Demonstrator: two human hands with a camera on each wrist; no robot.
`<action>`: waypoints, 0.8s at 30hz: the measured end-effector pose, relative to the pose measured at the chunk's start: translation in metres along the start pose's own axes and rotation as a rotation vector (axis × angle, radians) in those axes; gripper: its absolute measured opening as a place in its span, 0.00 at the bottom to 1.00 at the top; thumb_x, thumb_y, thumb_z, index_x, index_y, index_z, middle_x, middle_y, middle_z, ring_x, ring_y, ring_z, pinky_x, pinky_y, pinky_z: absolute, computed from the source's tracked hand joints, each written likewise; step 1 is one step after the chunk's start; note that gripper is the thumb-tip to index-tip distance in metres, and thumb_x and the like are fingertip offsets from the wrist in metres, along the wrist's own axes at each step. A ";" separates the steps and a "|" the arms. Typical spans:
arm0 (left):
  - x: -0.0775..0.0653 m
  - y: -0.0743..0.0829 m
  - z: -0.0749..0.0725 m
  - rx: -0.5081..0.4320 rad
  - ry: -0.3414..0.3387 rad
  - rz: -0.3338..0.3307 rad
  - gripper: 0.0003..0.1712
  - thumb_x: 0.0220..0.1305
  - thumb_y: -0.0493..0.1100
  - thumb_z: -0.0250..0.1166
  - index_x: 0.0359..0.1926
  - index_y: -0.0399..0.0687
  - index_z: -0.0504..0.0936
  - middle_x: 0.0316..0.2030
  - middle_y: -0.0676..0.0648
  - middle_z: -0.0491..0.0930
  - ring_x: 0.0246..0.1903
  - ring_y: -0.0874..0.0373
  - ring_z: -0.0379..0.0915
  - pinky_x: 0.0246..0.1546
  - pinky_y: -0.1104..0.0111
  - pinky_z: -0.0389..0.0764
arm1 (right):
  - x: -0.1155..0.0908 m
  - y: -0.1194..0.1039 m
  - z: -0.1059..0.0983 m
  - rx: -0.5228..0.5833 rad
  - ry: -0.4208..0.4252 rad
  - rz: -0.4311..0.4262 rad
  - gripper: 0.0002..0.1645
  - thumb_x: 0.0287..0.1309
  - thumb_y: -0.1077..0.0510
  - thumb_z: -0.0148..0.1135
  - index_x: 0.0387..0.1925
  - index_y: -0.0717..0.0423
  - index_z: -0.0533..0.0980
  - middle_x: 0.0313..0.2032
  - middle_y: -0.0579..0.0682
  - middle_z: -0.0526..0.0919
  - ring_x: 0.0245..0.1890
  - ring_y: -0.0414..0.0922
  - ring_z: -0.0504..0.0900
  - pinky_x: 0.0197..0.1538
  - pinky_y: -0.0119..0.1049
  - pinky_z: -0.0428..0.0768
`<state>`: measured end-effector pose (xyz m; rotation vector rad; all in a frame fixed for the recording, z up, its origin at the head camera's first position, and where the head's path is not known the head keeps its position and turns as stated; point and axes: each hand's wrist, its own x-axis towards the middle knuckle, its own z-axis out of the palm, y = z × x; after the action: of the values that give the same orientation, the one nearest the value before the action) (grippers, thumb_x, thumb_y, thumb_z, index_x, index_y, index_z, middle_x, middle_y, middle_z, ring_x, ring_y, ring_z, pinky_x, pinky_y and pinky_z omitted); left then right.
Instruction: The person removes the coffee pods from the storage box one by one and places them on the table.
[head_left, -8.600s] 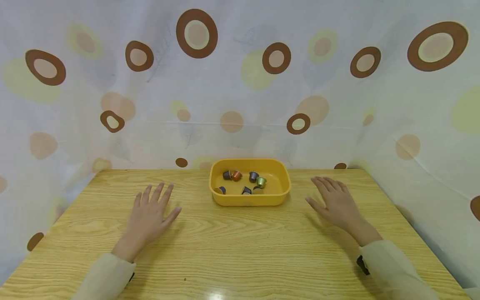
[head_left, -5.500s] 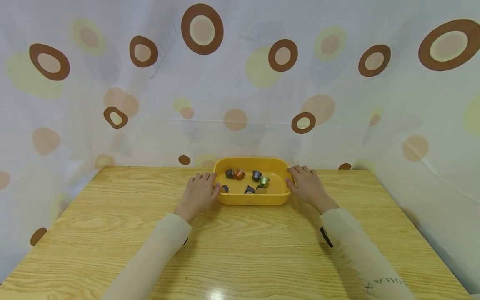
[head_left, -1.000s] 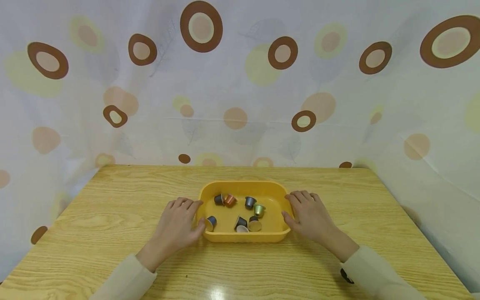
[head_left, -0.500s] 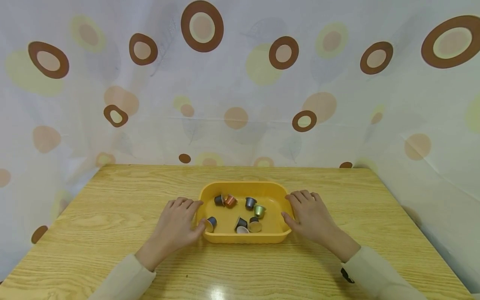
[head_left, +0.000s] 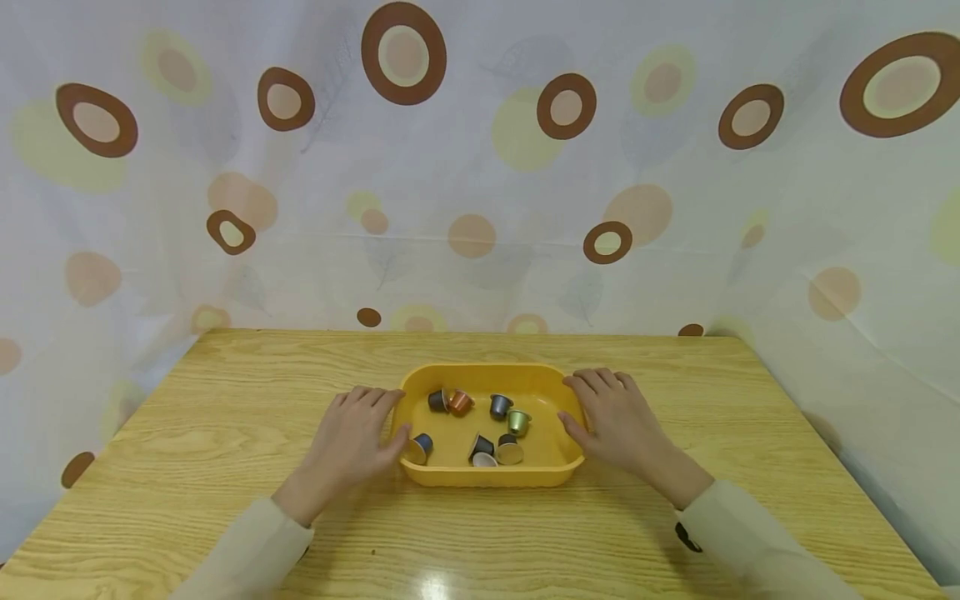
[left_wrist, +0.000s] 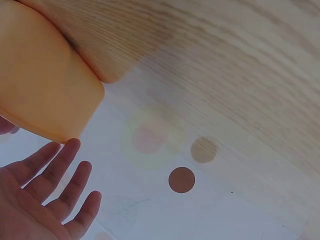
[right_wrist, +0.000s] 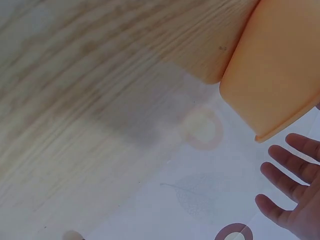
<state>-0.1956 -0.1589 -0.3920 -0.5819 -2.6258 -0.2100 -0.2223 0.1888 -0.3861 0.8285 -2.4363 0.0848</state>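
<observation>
A yellow plastic bin (head_left: 491, 476) stands on the wooden table in front of me. Several coffee capsules lie scattered in it, among them a copper one (head_left: 461, 403), a green one (head_left: 518, 422) and a blue one (head_left: 422, 445). At the bin's left end is my left hand (head_left: 348, 442), its fingers loosely extended. In the left wrist view one fingertip (left_wrist: 73, 145) overlaps the rim corner, the other fingers spread below. My right hand (head_left: 618, 421) hovers by the right end; the right wrist view shows its fingers (right_wrist: 286, 177) relaxed and apart from the rim.
The wooden table (head_left: 480, 542) reaches to a patterned cloth (head_left: 480, 167) hanging along its back and sides. The table's right edge (head_left: 840, 458) runs beside the cloth.
Earlier the hands reached the bin at the back, and it came nearer to me with its capsules. Over the last half second both hands have risen slightly and their fingers have loosened from the rim.
</observation>
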 end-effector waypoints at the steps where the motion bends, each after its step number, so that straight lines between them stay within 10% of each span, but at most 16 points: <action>1: 0.001 -0.001 0.000 -0.001 0.002 -0.002 0.24 0.57 0.55 0.56 0.49 0.47 0.78 0.42 0.48 0.81 0.44 0.49 0.74 0.45 0.55 0.74 | 0.001 0.000 0.001 0.001 0.008 -0.006 0.25 0.51 0.45 0.57 0.46 0.58 0.75 0.44 0.53 0.78 0.45 0.52 0.75 0.47 0.50 0.72; 24: 0.017 -0.003 0.010 0.001 -0.031 -0.045 0.23 0.61 0.53 0.54 0.53 0.46 0.76 0.46 0.46 0.80 0.47 0.48 0.73 0.48 0.54 0.73 | 0.029 -0.009 0.016 0.020 -0.109 -0.096 0.23 0.55 0.48 0.57 0.50 0.55 0.73 0.47 0.50 0.77 0.47 0.49 0.75 0.50 0.48 0.71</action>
<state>-0.2148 -0.1533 -0.3930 -0.5305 -2.6703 -0.2158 -0.2432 0.1621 -0.3854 0.9810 -2.4956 0.0286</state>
